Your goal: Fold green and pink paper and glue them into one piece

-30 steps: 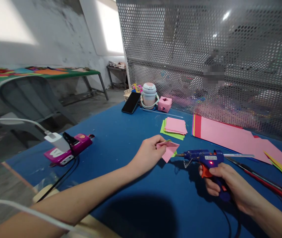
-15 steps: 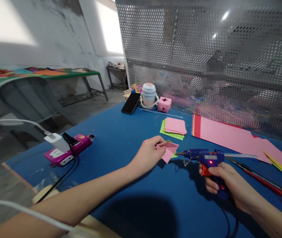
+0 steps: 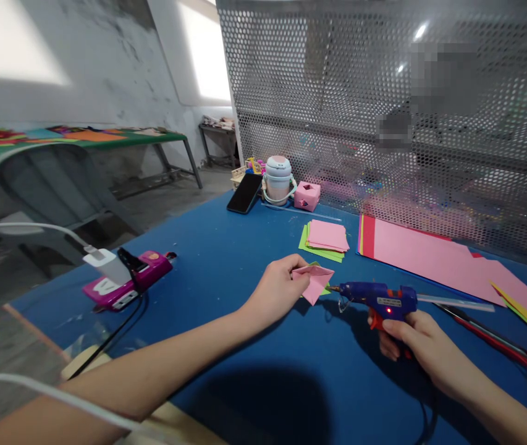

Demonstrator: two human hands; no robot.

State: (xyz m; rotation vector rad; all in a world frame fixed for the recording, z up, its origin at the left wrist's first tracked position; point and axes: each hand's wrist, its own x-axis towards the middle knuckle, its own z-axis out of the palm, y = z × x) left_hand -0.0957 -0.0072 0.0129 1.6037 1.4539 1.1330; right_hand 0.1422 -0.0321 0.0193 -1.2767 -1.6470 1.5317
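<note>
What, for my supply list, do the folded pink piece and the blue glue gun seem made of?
The folded pink piece looks like thin matte paper: crisp creases, flat colour. The glue gun seems glossy blue plastic, judging by its sheen.

1 glue gun (image 3: pixel 379 298), 1 folded paper (image 3: pixel 315 282), 1 pwr strip (image 3: pixel 128 279).
</note>
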